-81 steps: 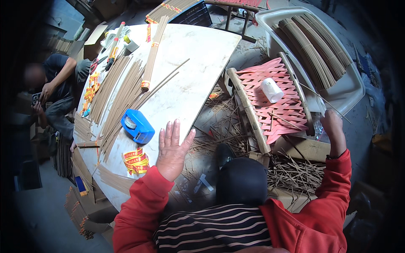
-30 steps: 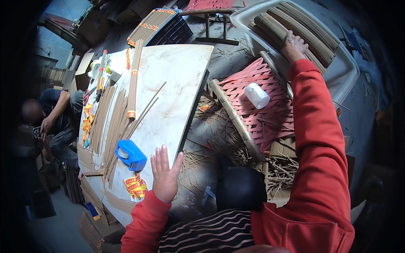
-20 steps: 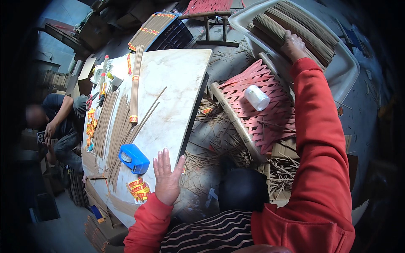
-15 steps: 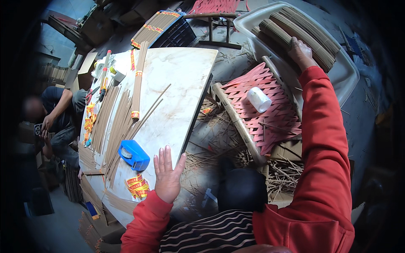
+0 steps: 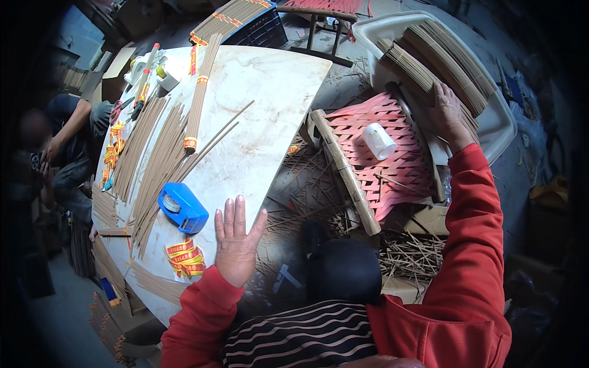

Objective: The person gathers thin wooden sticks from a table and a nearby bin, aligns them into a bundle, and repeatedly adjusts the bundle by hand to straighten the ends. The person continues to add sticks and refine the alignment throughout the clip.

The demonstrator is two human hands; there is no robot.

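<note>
From my remote view, the left hand (image 5: 237, 254) lies back-up at the edge of the white table (image 5: 264, 80), fingers spread and gripping nothing. The right hand (image 5: 451, 116) is at the nearest stick bundle (image 5: 406, 66), which lies in the white tub (image 5: 508, 132); I can't tell whether its fingers are closed on it. I have a wide stretch of tabletop between the loose sticks (image 5: 161, 162) and the table's right edge, and room between the bundles and the tub's near wall. The right arm reaches well forward, its red sleeve passing just right of the stool (image 5: 392, 178); the left arm is bent, wrist near the label strips (image 5: 185, 257). The right hand's palm side is hidden from me, and a co-worker (image 5: 64, 132) at far left fades into shadow.
</note>
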